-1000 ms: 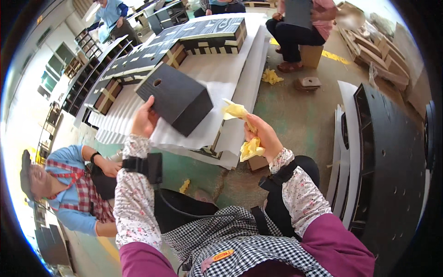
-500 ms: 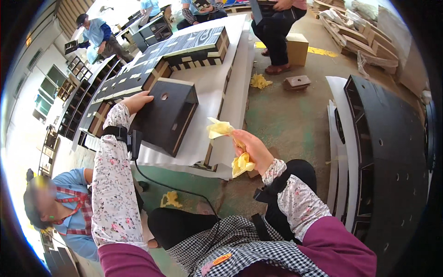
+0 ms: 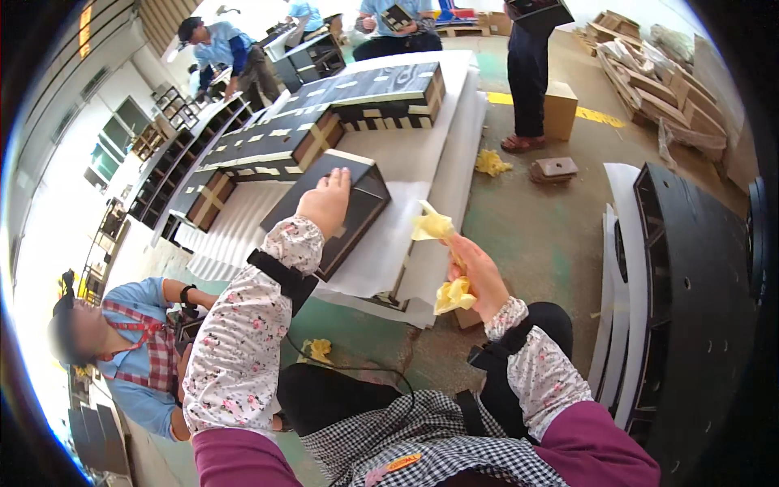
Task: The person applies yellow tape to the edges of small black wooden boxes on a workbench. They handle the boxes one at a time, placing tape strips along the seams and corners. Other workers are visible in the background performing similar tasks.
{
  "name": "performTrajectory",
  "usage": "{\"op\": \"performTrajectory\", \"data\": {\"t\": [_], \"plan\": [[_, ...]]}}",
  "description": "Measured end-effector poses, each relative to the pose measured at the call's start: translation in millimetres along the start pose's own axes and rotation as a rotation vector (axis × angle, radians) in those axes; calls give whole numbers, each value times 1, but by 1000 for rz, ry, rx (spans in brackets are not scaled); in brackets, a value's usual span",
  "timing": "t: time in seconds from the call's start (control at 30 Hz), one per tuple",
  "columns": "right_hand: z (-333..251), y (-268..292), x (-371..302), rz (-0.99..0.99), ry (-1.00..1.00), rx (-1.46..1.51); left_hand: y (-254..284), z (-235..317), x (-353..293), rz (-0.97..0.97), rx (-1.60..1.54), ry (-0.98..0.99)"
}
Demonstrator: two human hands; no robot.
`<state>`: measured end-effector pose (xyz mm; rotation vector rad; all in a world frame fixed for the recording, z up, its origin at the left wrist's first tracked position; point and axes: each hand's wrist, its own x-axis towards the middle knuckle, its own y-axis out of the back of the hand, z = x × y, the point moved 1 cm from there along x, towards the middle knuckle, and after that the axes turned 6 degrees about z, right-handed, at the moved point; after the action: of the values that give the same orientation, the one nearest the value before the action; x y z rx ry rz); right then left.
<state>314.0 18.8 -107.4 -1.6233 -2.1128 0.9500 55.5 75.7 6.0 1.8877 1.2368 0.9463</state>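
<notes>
My left hand (image 3: 326, 201) lies on the upper face of a black box (image 3: 355, 217), its fingers stretched out. Much of that face, including the hole seen there earlier, is hidden under the hand. The box rests at the near end of a table covered with white foam sheet (image 3: 377, 260). To the right of the table, my right hand (image 3: 480, 276) is closed around crumpled yellow masking tape (image 3: 432, 224). One wad sticks out above the fingers and another hangs below them.
Taped black cabinets (image 3: 276, 140) stand farther back on the table. A long black panelled unit (image 3: 690, 292) is at the right. Yellow scraps (image 3: 492, 163) and a small brown stack (image 3: 553, 169) lie on the floor. A co-worker (image 3: 134, 349) is at the left; others are behind.
My left hand has moved from the box's left edge onto its upper face. My right hand still holds the yellow tape. The view has shifted, and the far standing person is more upright.
</notes>
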Motion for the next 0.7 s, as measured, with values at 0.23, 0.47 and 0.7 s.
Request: {"op": "performTrajectory", "data": {"t": [0.23,0.47,0.7], "plan": [[0,-2,0,19,-25,24,26,-56,-44,182,-176,-390],[7,-2,-4,43,-34,-48,-16,-79,-75,298,-351,-134],[16,3,3,80,-13,-14,20,-56,-33,26,-702,63]]}}
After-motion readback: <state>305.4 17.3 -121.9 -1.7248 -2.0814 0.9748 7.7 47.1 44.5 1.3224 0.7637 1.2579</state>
